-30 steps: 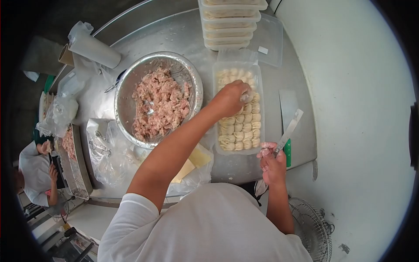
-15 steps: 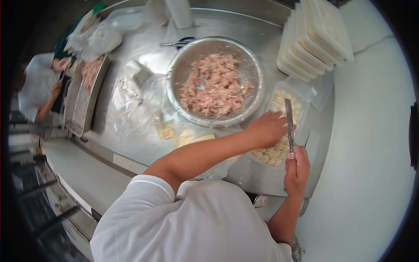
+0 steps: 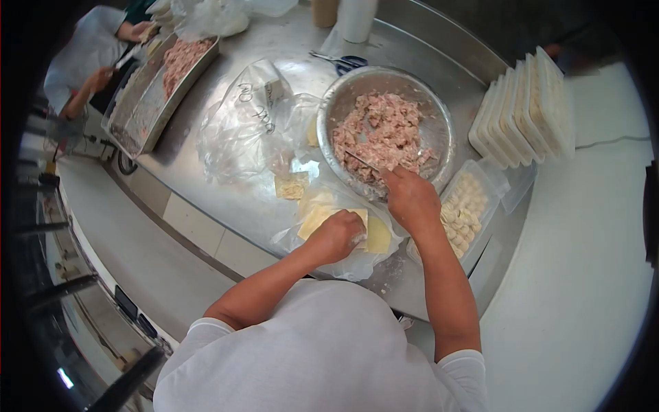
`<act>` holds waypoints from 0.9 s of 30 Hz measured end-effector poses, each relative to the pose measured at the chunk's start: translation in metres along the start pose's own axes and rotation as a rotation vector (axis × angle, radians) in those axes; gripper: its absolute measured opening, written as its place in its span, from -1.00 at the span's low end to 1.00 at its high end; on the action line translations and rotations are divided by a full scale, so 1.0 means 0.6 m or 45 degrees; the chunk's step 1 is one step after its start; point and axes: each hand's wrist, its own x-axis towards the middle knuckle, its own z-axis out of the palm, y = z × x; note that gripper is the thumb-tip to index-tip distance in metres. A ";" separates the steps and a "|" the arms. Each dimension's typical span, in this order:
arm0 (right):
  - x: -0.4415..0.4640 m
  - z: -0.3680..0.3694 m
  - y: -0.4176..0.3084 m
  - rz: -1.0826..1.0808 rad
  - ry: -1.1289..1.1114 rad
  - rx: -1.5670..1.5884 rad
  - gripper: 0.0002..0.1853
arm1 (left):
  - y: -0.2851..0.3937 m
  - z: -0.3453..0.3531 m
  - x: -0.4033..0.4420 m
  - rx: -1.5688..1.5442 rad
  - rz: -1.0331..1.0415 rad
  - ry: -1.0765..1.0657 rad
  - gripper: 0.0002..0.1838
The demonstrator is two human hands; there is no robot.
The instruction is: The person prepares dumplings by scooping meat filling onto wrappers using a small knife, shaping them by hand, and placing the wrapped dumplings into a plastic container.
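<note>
My right hand [image 3: 412, 200] grips a flat metal spatula [image 3: 362, 161], its blade in the pinkish ground meat [image 3: 384, 123] inside a round steel bowl [image 3: 441, 113]. My left hand [image 3: 336, 237] rests on a stack of square yellow dough wrappers [image 3: 316, 218], its fingers curled in a pinch at a wrapper's edge; its fingertips are partly hidden. Plastic sheeting [image 3: 353, 264] lies under the stack. Right of the bowl, partly behind my right forearm, a clear plastic container [image 3: 491, 199] holds rows of pale folded dumplings [image 3: 467, 206].
Upright plastic containers [image 3: 522, 113] stand together at the right. Scissors [image 3: 347, 63] lie behind the bowl. A clear plastic bag [image 3: 247, 130] and a small wrapper piece [image 3: 292, 185] are to the left. At far left, a co-worker [image 3: 86, 62] works by a metal tray [image 3: 147, 137] of meat.
My left hand has moved from the dumpling container to the wrapper stack. My right hand has brought the spatula from above the dumplings into the meat. The view has shifted.
</note>
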 end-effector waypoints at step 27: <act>-0.145 -0.012 -0.083 0.160 0.183 0.366 -0.65 | -0.006 -0.093 0.006 -2.135 -0.826 0.944 -0.56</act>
